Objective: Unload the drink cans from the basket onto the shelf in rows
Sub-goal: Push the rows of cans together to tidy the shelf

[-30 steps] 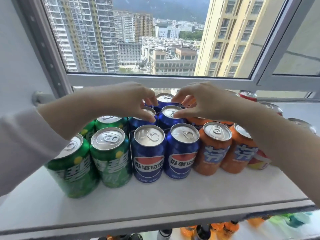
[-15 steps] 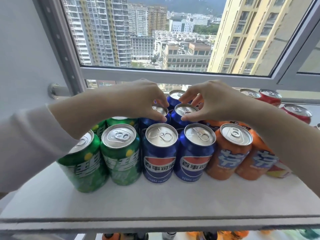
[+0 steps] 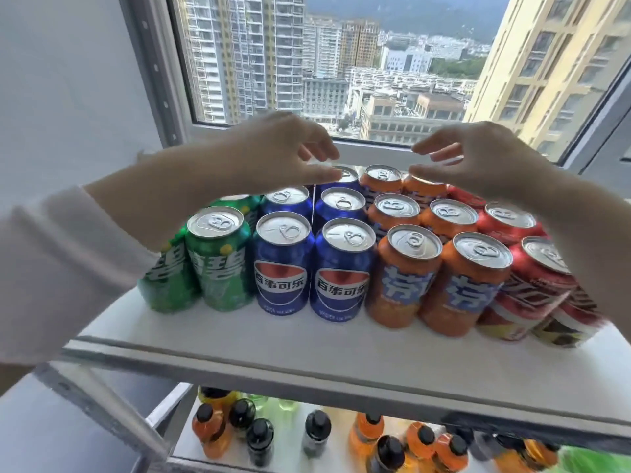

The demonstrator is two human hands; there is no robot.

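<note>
Drink cans stand in rows on a white shelf: green cans at the left, blue cans beside them, orange cans right of centre and red cans at the right. My left hand hovers above the back blue cans, fingers spread, holding nothing. My right hand hovers above the back orange cans, also with fingers apart and empty. My left arm hides part of the green rows. No basket is in view.
A window frame runs just behind the cans, with a white wall to the left. Below the shelf, a lower level holds several bottles with dark caps. A metal upright stands at the lower left.
Both hands have let go of the back blue cans, lifted and moved apart with fingers spread. The camera has risen and shifted, bringing the red cans and lower shelf into view.
</note>
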